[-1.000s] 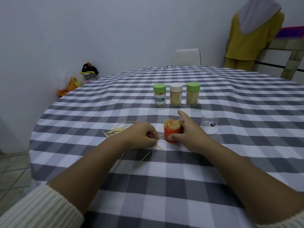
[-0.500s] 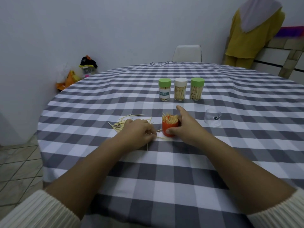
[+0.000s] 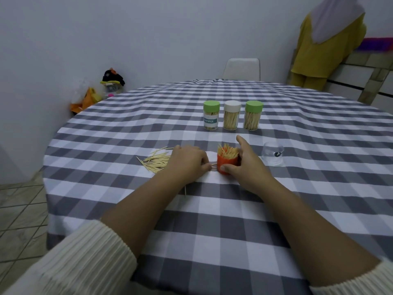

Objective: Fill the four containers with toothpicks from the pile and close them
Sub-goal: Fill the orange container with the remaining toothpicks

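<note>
Orange plastic, short and round, the open container (image 3: 227, 165) stands near me on the checked tablecloth (image 3: 212, 231), crammed with pale toothpicks that bristle upright above its rim. My right hand (image 3: 244, 165) grips it from the right side, thumb curled round its near wall and index finger stretched up along the far side. My left hand (image 3: 188, 162) sits just left of the container, fingers curled together and pinching a few toothpicks (image 3: 213, 166) flat against the cloth. To the left of that hand lies the loose pile (image 3: 155, 161), a thin scatter of sticks. Farther away three tall clear containers stand in a row, all full and capped: a green-lidded one with a label (image 3: 211, 115), a white-lidded one (image 3: 231, 115) and another green-lidded one (image 3: 253, 115). A clear cap (image 3: 273, 153) rests to the right of my right hand.
</note>
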The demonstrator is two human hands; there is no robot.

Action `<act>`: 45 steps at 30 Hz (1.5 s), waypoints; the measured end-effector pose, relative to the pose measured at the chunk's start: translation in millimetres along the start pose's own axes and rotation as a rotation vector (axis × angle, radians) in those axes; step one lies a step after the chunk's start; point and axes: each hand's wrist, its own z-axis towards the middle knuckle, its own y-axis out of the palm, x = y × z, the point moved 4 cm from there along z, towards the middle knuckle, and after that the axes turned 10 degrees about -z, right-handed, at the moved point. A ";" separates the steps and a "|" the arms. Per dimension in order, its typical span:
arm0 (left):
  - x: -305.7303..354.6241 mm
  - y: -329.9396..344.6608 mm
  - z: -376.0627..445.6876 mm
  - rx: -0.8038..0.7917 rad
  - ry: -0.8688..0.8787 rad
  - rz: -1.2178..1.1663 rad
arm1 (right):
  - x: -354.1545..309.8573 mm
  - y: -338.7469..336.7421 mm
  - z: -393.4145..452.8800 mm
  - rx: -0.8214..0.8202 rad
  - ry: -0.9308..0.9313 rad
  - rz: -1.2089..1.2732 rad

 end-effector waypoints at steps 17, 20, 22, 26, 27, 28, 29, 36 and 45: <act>-39.8 -31.3 -69.9 -0.097 -0.298 -0.039 | -33.1 29.9 -6.7 -0.125 -0.112 -0.031; -40.6 -31.4 -75.9 -0.167 -0.352 -0.185 | -32.3 32.1 -7.3 -0.110 -0.080 -0.016; -41.7 -32.0 -75.9 -0.173 -0.334 -0.257 | -31.0 33.4 -8.5 -0.109 -0.072 0.019; -44.9 -35.7 -71.1 -0.136 -0.235 -0.263 | -28.8 33.5 -10.6 -0.116 -0.084 0.052; -46.4 -36.3 -69.6 -0.133 -0.227 -0.260 | -28.5 33.3 -10.6 -0.118 -0.088 0.056; -48.4 -37.2 -68.5 -0.121 -0.219 -0.254 | -28.3 33.0 -11.2 -0.120 -0.093 0.058; -50.9 -38.1 -67.5 -0.103 -0.209 -0.244 | -28.4 32.8 -11.6 -0.124 -0.096 0.061; -80.9 -46.0 -76.1 0.023 -0.263 -0.327 | -26.6 33.2 -11.3 -0.134 -0.123 0.062; -84.7 -42.6 -69.6 -0.062 -0.192 -0.119 | -27.9 32.5 -12.9 -0.137 -0.141 0.055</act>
